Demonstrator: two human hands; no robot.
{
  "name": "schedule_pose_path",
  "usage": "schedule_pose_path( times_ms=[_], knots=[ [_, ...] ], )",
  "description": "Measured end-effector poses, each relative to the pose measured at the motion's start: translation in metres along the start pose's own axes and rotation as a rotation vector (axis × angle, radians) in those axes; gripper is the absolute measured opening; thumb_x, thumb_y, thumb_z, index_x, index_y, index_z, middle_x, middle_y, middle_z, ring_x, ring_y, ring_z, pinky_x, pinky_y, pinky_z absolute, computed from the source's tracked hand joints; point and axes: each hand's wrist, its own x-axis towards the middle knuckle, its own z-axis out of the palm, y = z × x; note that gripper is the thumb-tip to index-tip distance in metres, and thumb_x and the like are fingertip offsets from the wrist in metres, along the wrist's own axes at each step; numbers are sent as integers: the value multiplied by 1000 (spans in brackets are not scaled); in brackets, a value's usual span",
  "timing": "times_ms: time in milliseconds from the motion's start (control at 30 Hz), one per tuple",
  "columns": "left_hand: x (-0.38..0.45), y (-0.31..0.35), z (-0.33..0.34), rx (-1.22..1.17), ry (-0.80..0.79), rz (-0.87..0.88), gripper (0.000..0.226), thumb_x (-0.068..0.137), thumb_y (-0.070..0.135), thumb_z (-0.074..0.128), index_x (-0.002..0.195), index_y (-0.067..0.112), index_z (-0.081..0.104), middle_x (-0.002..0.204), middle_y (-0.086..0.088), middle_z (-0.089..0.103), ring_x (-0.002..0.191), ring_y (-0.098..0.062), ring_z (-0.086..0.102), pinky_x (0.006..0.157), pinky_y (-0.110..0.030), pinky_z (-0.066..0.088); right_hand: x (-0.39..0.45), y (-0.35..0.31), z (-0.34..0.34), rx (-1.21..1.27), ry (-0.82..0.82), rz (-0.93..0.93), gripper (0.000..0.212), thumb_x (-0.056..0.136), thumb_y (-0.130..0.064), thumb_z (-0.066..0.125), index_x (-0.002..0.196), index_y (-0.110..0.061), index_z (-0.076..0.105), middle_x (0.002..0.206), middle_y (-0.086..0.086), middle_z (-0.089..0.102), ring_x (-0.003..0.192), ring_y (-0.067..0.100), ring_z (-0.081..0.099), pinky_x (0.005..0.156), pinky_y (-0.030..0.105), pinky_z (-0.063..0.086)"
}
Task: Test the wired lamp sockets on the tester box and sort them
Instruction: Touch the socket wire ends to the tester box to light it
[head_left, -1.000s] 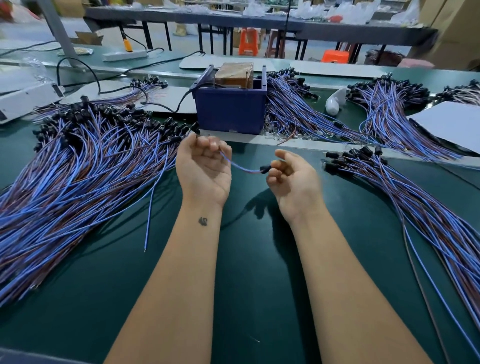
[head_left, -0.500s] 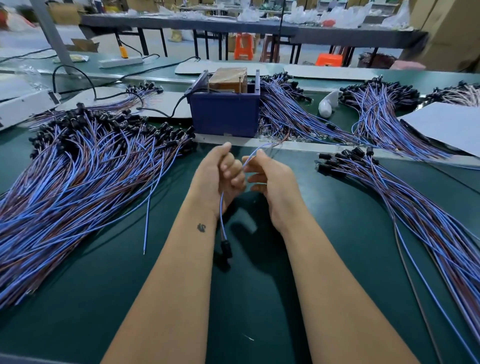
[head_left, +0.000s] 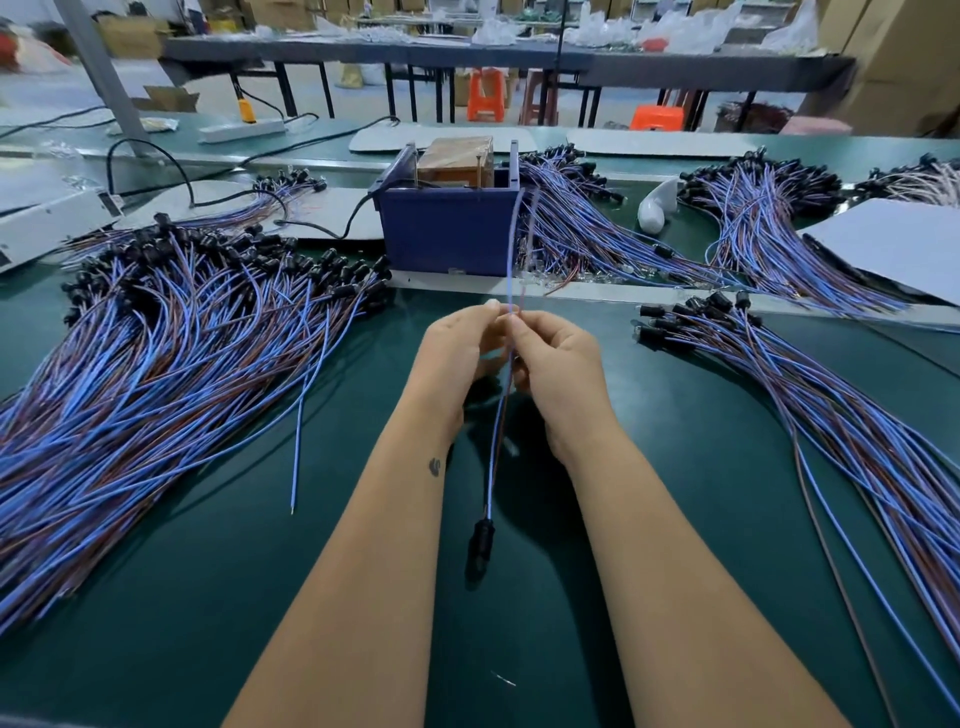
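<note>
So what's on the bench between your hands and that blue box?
In the head view, bare green mat, then a pale strip. The held wires rise across it.

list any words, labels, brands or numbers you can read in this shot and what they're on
No readable text anywhere in this view.
Blue tester box: no print shows on its front wall.
Taped brown block in the box: no lettering visible.
White device at far left: a dark patch on its end, too blurred to read.
Cardboard cartons at the back right: no print legible.
Left forearm: a small dark mark, not text.
</note>
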Motion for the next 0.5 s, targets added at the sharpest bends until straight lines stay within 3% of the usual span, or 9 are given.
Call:
schedule_pose_path(
  times_ms=[167, 267, 400, 500],
  knots=[
    [-2, -1, 1, 23, 36, 43, 27, 98, 15, 50, 88, 14, 74, 80, -3, 72, 71, -13, 66, 59, -19, 54, -2, 5, 7, -250, -41, -59, 18, 97, -10, 56, 96, -7, 74, 86, 5, 73, 79, 14, 66, 76, 31, 53],
    [-1, 0, 1, -42, 118, 12, 25, 95, 13, 51, 86, 10, 74, 81, -3, 72, 69, -10, 67, 55, -20, 53, -3, 5, 7, -303, -21, -71, 19, 97, -11, 54, 95, -9, 73, 86, 4, 73, 84, 21, 67, 77, 33, 53],
    [2, 1, -4, -29, 243, 55, 23, 91, 12, 51, 82, 13, 73, 71, 3, 70, 63, -8, 64, 54, -22, 52, -4, 2, 6, -325, 3, -96, 19, 98, -13, 53, 95, -12, 71, 69, -9, 64, 63, 2, 56, 64, 22, 43],
    [3, -1, -10, 41, 320, 99, 26, 95, 16, 47, 85, 18, 71, 53, 8, 57, 54, -9, 55, 57, -25, 44, -6, 1, 5, -291, 27, -88, 18, 99, -17, 52, 98, -13, 70, 64, -5, 59, 56, 2, 50, 61, 23, 42]
  ],
)
